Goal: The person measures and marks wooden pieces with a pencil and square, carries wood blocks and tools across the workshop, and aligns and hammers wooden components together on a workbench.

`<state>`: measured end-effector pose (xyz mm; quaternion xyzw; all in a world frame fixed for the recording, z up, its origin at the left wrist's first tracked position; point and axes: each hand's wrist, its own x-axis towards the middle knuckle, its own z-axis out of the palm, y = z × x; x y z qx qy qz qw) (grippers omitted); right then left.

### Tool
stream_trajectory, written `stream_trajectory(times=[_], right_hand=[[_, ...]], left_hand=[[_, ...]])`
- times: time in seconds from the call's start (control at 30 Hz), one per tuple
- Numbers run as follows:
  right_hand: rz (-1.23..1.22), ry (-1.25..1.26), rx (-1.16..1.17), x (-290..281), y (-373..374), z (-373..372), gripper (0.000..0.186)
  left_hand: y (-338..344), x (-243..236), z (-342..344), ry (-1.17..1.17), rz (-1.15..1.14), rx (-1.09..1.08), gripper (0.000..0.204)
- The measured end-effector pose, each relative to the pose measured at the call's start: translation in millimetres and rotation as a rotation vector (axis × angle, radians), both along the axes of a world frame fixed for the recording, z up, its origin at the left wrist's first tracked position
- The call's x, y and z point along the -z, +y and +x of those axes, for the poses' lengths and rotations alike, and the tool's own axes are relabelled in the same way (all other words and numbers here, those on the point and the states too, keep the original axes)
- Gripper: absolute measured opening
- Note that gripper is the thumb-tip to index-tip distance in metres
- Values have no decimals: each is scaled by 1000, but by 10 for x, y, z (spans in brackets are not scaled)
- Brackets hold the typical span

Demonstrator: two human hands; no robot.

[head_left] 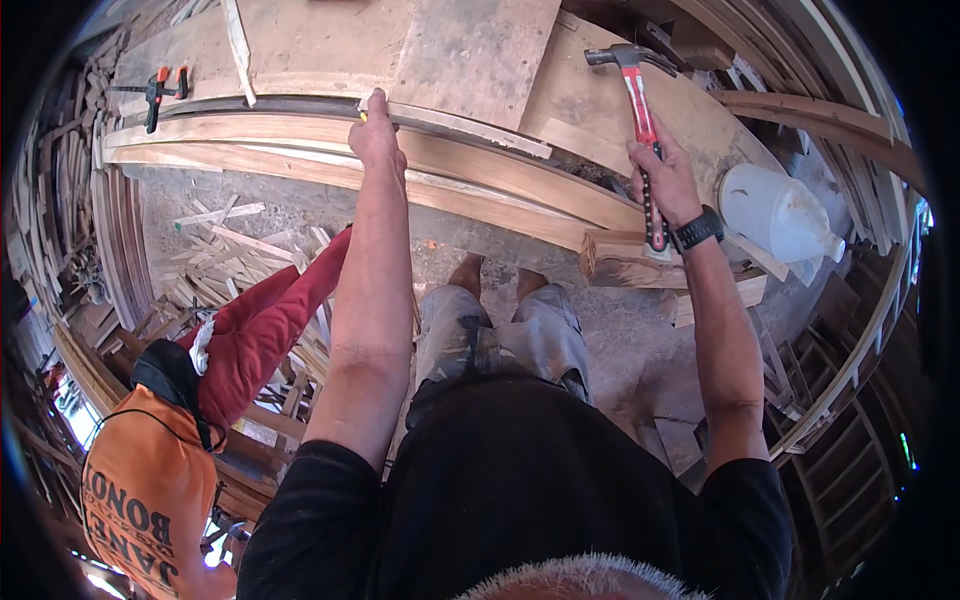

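Note:
My right hand is wrapped round the red and black handle of a claw hammer, whose steel head points away from me over the worktable. Straight ahead, my left hand is closed at the near edge of a plywood panel, by a thin wood strip. A bit of yellow shows beside its fingers; what it grips is too small to name. Long pale planks run crosswise beneath my left wrist, along the table's near side.
A black and orange clamp lies at the far left of the table, a translucent plastic jug at the right. Near it sits a thick timber block. Wood scraps litter the floor. A person in an orange shirt is bent over on my left.

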<state>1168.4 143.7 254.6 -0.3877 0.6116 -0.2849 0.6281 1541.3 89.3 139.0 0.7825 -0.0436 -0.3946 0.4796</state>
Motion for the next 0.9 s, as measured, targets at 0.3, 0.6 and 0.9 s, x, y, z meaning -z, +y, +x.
stream_trajectory(times=[0.3, 0.6, 0.9], right_hand=[[196, -8, -355, 17, 269, 93, 69], [-98, 88, -231, -532, 79, 647, 72], [-232, 210, -611, -342, -1235, 1961, 61]], left_hand=[[1, 104, 49, -36, -51, -44, 70], [506, -142, -680, 322, -111, -71, 48], [756, 28, -1156, 622, -298, -148, 48]])
